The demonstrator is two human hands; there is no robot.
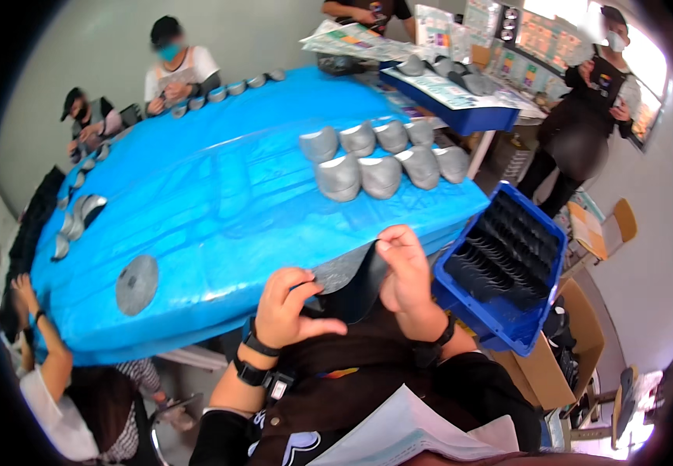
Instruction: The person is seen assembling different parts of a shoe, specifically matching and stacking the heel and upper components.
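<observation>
My right hand (406,279) pinches the upper right edge of a curved, flexible piece (366,287), dark on its inner side and grey on its outer side, just off the table's near edge. My left hand (286,307) is at the piece's left side, fingers bent with their tips close to its grey edge. Its thumb stretches out apart from the fingers, beside the piece's lower edge. Beyond my hands, several grey cup-shaped pieces (338,177) stand in two rows on the blue-covered table (220,210). A flat grey disc (137,285) lies to the left.
At my right stands a blue crate (526,342) filled with rows of dark curved pieces (499,260), with a cardboard box (534,377) below it. More curved pieces (80,216) lie at the far left. Several people sit or stand around the table; one arm (53,334) reaches its left edge.
</observation>
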